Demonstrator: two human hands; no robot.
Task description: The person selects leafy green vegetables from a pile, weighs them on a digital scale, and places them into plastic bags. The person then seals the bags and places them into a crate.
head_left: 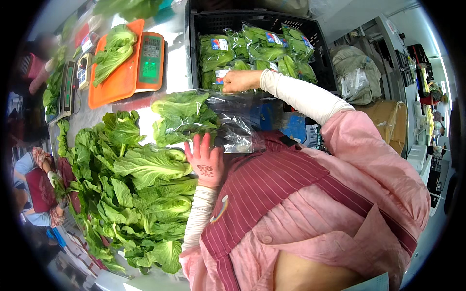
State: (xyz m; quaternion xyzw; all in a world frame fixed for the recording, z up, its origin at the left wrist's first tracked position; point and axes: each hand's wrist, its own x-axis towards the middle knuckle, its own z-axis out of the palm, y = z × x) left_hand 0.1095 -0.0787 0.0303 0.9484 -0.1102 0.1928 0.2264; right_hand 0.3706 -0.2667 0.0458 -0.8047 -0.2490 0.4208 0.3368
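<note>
My left hand (205, 160), in a pink glove with printed marks, lies with its fingers spread beside a clear plastic bag (236, 127). Leafy greens (184, 112) are in the bag's left part; the right part lies flat and wrinkled. A large heap of loose leafy greens (145, 203) covers the table left of and below my left hand. My right hand (242, 80), bare with a white sleeve at the wrist, has curled fingers at the near edge of a black crate (324, 47), just above the bag. Whether it pinches the film is unclear. Bagged greens (262, 43) with labels fill the crate.
An orange scale tray (113, 91) holds more greens beside its lit display (149, 69). Another scale (67, 87) stands further left. Co-workers (40, 189) are at the left side. A stuffed sack (355, 72) and a cardboard box (386, 120) stand at right.
</note>
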